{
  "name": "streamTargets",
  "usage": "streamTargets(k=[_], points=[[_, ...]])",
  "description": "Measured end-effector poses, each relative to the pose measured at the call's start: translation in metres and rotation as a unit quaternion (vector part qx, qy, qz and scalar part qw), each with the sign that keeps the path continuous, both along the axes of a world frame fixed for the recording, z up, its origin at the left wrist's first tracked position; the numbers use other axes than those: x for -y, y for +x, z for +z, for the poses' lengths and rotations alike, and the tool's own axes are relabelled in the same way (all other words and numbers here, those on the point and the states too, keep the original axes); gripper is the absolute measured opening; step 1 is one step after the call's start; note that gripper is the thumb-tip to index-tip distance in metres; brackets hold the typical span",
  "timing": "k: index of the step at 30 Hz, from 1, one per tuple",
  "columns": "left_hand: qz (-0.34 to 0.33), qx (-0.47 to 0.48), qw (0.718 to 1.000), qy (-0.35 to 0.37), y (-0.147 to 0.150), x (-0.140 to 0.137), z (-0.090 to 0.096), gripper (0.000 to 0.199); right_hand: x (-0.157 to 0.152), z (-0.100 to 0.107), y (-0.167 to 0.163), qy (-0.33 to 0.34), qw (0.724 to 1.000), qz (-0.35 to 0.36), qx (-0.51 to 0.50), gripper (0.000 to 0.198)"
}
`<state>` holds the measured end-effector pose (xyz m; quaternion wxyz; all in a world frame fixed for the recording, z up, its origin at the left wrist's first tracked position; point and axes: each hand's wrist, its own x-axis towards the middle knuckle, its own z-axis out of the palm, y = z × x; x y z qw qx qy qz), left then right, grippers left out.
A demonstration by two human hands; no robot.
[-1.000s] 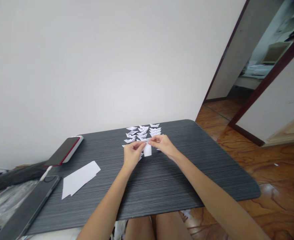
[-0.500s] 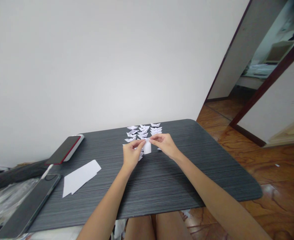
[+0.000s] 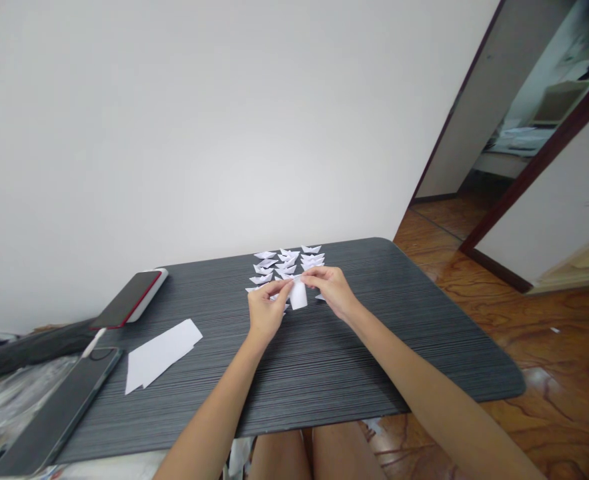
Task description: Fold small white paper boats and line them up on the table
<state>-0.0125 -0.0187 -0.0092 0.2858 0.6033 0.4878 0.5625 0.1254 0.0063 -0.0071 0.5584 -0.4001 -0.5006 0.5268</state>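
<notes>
A small white piece of paper [image 3: 299, 295] is held up over the dark table between my two hands. My left hand [image 3: 268, 307] pinches its left upper edge between thumb and fingers. On the opposite side, my right hand [image 3: 331, 288] grips the upper right corner the same way. The sheet hangs down from the fingertips, slightly curved. Behind the hands, several folded white paper boats [image 3: 287, 261] stand in rows; the nearest ones are partly hidden by my hands and the paper.
White paper sheets [image 3: 161, 355] lie on the table [image 3: 354, 373] to the left. A phone with a red edge [image 3: 129, 300] rests on a white object at the far left, and another dark phone [image 3: 59, 413] lies nearer me. A wall [image 3: 224, 133] rises behind the table.
The paper has shifted slightly to the right and more of its face shows. My left hand has moved a little to the right; my right hand is nearly still.
</notes>
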Motion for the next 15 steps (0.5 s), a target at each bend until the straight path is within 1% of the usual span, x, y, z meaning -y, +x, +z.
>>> streamTargets(k=[3,5,8,10,12,15], points=[[-0.011,0.029,0.999,-0.019,0.0006,-0.0015,-0.0013,0.021,0.001,-0.0018,-0.0025,-0.003,1.0,0.003,-0.016,0.01],[-0.01,0.057,0.997,-0.041,0.0002,-0.0034,-0.0022,0.022,0.0028,-0.0008,-0.0039,-0.007,1.0,0.01,-0.01,0.013],[0.005,0.084,0.994,-0.065,-0.0007,-0.0057,-0.003,0.023,0.0054,0.0019,-0.0044,-0.019,0.998,0.048,0.022,0.019],[0.012,0.082,0.994,-0.072,-0.0011,-0.0063,-0.003,0.024,0.0056,0.0025,-0.0039,-0.017,0.996,0.069,0.053,0.02],[0.01,0.068,0.995,-0.075,-0.0012,-0.0062,-0.0026,0.024,0.0046,0.0014,-0.0033,-0.017,0.995,0.07,0.072,0.018],[0.001,0.041,0.997,-0.07,-0.0016,-0.0061,-0.0022,0.024,0.0028,-0.0022,-0.0033,-0.026,0.994,0.073,0.076,0.016]])
